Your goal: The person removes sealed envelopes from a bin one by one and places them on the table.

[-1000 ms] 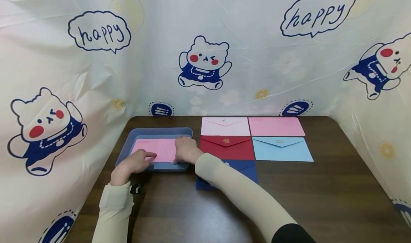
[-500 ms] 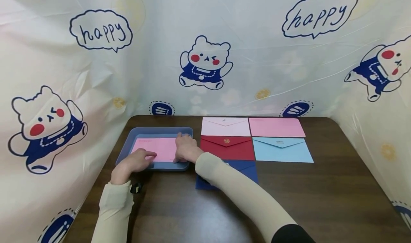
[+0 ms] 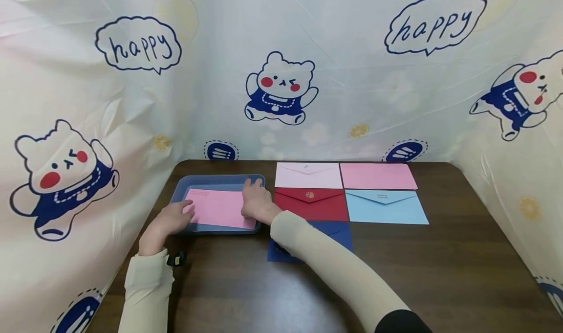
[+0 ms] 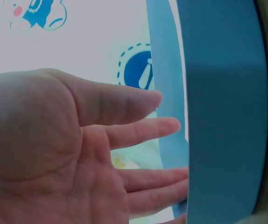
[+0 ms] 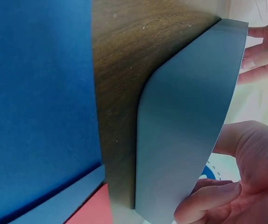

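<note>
A pink envelope [image 3: 217, 207] lies slightly askew inside a shallow blue-grey tray [image 3: 211, 180] at the table's left. My left hand [image 3: 172, 217] is at the envelope's left end, fingers fairly straight and thumb spread apart; in the left wrist view its fingertips reach the tray's rim. Over the tray's right end is my right hand [image 3: 258, 202], the thumb down on the envelope's right end and the other fingers toward the far right corner. The right wrist view has those fingers loosely bent at the tray's wall [image 5: 185, 121], wide of the thumb.
Right of the tray lie a pale pink-white envelope [image 3: 308, 176], a pink envelope [image 3: 378, 176], a red envelope [image 3: 308, 206], a light blue envelope [image 3: 387, 208] and a dark blue envelope [image 3: 336, 235], partly under the right forearm. A printed curtain [image 3: 343, 103] stands behind the table.
My left hand has moved left off the envelope's face to its end. The pink envelope has shifted right and turned a little, its right end now lower under my right hand, whose fingers have spread.
</note>
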Motion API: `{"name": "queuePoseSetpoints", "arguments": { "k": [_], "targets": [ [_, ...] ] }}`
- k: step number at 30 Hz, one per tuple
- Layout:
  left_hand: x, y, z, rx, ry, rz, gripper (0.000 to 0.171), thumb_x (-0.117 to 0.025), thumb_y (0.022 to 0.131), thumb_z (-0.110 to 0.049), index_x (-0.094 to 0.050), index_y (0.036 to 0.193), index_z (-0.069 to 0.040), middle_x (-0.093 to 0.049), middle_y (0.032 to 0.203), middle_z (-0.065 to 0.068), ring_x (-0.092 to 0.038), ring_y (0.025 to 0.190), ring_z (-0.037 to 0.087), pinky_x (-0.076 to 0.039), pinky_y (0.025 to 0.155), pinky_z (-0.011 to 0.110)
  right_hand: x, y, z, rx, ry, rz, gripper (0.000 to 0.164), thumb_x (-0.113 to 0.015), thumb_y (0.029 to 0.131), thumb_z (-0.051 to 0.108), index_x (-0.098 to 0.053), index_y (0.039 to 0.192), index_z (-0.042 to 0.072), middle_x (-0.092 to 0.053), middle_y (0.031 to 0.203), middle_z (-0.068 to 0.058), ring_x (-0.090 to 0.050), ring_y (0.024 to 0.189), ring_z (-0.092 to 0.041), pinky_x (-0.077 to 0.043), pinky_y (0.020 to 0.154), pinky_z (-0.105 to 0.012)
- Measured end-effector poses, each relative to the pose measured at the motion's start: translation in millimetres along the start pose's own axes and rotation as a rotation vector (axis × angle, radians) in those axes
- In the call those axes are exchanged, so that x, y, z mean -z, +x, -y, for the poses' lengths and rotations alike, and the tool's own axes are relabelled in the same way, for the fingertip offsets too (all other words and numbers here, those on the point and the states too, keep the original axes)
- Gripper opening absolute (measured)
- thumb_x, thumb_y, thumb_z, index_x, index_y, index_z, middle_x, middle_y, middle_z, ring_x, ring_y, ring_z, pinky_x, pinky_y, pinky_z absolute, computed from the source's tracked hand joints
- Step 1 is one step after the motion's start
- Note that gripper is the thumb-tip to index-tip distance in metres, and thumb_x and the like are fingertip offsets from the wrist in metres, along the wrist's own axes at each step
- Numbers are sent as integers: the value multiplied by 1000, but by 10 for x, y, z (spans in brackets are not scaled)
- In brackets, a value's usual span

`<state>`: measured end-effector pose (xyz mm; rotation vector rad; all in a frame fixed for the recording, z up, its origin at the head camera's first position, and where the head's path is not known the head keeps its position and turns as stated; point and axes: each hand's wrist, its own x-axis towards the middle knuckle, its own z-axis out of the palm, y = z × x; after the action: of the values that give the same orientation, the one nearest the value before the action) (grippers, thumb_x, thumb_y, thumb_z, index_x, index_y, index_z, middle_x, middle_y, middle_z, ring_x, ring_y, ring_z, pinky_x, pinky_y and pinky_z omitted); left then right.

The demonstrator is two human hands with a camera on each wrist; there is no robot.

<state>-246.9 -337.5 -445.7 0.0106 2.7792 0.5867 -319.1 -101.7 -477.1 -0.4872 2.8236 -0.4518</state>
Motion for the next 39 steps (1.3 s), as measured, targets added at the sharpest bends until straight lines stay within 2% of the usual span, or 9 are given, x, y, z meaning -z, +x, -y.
{"name": "queuePoseSetpoints", "arguments": {
  "k": [4, 12, 18, 26, 29, 32, 33, 36, 39],
  "targets": [
    [16, -7, 40, 21, -29, 22, 58, -46, 110, -25, -40, 151, 16, -37, 151, 44, -35, 139, 63, -33, 109, 73, 2, -30, -14, -10, 45, -17, 82, -88, 82, 30, -48, 150, 5, -53, 128, -17, -63, 72, -19, -53, 53, -25],
    [22, -43, 36, 55, -55, 58, 60, -45, 111, -28, -37, 154, 14, -34, 153, 44, -32, 141, 64, -33, 108, 75, 44, -66, -33, -55, 202, 14, 65, -85, 86, 25, -55, 140, 4, -56, 122, -15, -62, 83, -21, -57, 60, -30],
    [5, -47, 91, 58, -50, 66, 59, -45, 110, -28, -39, 153, 13, -35, 152, 44, -34, 140, 63, -34, 108, 74, 96, -131, -105, -4, 329, 55, 40, -80, 89, 18, -61, 121, 3, -60, 104, -10, -62, 80, -21, -55, 61, -32],
    [107, 5, 110, 63, -68, 31, 61, -46, 111, -29, -38, 154, 13, -39, 150, 44, -39, 137, 61, -39, 105, 72, 218, -180, -183, 63, 400, 82, 50, -79, 90, 18, -58, 133, 2, -66, 111, -10, -64, 87, -21, -58, 73, -34],
    [175, 26, 120, 57, -87, 15, 60, -47, 110, -26, -39, 152, 15, -51, 139, 43, -53, 123, 56, -47, 100, 67, 229, -195, -191, 73, 413, 88, 51, -78, 91, 17, -56, 134, 1, -66, 108, -11, -64, 84, -21, -57, 71, -33],
    [236, 64, 148, 31, -103, -36, 55, -48, 108, -19, -43, 147, 20, -61, 121, 41, -61, 99, 45, -54, 86, 55, 213, -212, -201, 71, 423, 96, 49, -76, 92, 15, -56, 134, 0, -66, 105, -10, -64, 81, -21, -56, 68, -31],
    [253, 82, 157, 33, -124, -49, 54, -47, 107, -17, -43, 146, 20, -63, 111, 39, -61, 87, 40, -54, 78, 51, 208, -221, -205, 67, 429, 97, 48, -75, 93, 14, -56, 134, 0, -66, 105, -10, -64, 80, -21, -55, 67, -30],
    [312, 152, 194, 41, -172, -80, 52, -45, 106, -12, -42, 146, 21, -63, 100, 32, -57, 64, 27, -52, 64, 41, 210, -228, -208, 65, 439, 96, 44, -72, 93, 11, -57, 133, -1, -65, 102, -10, -63, 77, -21, -53, 64, -30],
    [349, 216, 221, 95, -225, -44, 53, -42, 108, -13, -38, 150, 18, -55, 90, 22, -50, 59, 21, -52, 62, 35, 203, -227, -213, 73, 447, 99, 39, -70, 94, 9, -58, 129, -2, -63, 99, -10, -63, 74, -22, -52, 61, -30]
  ]
}}
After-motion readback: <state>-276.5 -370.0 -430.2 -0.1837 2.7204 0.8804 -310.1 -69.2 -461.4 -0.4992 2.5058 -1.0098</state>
